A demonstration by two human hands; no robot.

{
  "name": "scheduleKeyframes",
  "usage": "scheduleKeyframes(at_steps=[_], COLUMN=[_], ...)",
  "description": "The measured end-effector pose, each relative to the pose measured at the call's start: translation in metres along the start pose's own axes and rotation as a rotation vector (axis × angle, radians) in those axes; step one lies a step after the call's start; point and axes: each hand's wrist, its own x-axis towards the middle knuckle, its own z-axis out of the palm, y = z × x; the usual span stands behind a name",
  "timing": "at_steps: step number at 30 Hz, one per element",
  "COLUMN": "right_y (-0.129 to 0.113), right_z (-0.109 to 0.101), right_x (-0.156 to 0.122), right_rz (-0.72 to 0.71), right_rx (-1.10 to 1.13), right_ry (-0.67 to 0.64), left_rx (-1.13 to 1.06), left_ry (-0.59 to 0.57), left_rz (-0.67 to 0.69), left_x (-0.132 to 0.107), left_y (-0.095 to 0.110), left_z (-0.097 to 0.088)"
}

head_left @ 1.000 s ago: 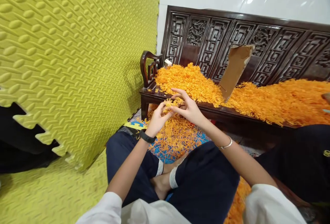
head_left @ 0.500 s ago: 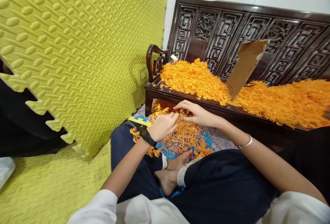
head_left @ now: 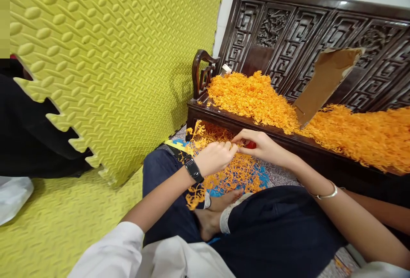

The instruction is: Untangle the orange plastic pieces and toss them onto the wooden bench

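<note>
My left hand, with a black watch on its wrist, is closed around a bunch of orange branching plastic pieces. Parts of the bunch stick out above and below the fist. My right hand, with a silver bangle on its wrist, meets the left fingertips in a pinch; what lies between the tips is too small to make out. Below both hands, a tangle of orange plastic strands lies on a blue sheet. Something red shows under the right palm.
A dark carved wooden bench stands ahead, heaped with small orange pieces. An upright cardboard piece divides the heap. Yellow foam matting rises at the left. Another person's arm shows at the right edge.
The view has shifted, so the bench sits further right. My right fingers have come together against the left fingertips. Another person's forearm has appeared at the right.
</note>
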Motion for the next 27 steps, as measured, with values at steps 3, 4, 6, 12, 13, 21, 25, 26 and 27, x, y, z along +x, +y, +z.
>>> scheduleKeyframes(at_steps=[3, 4, 6, 12, 13, 21, 25, 26, 27], right_y=[-0.004, -0.004, -0.004, -0.023, -0.029, -0.068, -0.080, -0.082, -0.084], right_z=[0.001, 0.002, 0.001, 0.006, 0.009, 0.022, 0.029, 0.033, 0.036], right_x=[-0.001, -0.002, -0.004, -0.012, -0.013, -0.023, -0.022, -0.021, -0.020], right_rz=[-0.044, -0.054, -0.064, -0.207, -0.271, -0.692, -0.732, -0.729, -0.723], right_rx=[-0.052, -0.066, -0.085, -0.274, -0.326, -0.687, -0.551, -0.541, -0.542], right_ry=[0.042, 0.043, 0.027, 0.186, 0.214, 0.288, 0.171, 0.157, 0.147], left_rx=[0.044, 0.057, 0.082, 0.125, 0.112, 0.119, 0.161, 0.170, 0.177], left_ry=[0.014, 0.017, 0.021, 0.022, 0.007, 0.115, 0.089, 0.081, 0.076], left_rz=[0.011, 0.016, 0.031, 0.062, 0.074, 0.210, 0.197, 0.190, 0.191], left_x=[0.000, 0.000, 0.001, 0.005, 0.006, 0.002, 0.004, 0.005, 0.006], left_y=[0.001, 0.001, 0.001, 0.002, 0.003, 0.007, 0.008, 0.008, 0.008], left_z=[0.000, 0.001, 0.001, 0.000, -0.001, -0.015, -0.017, -0.016, -0.015])
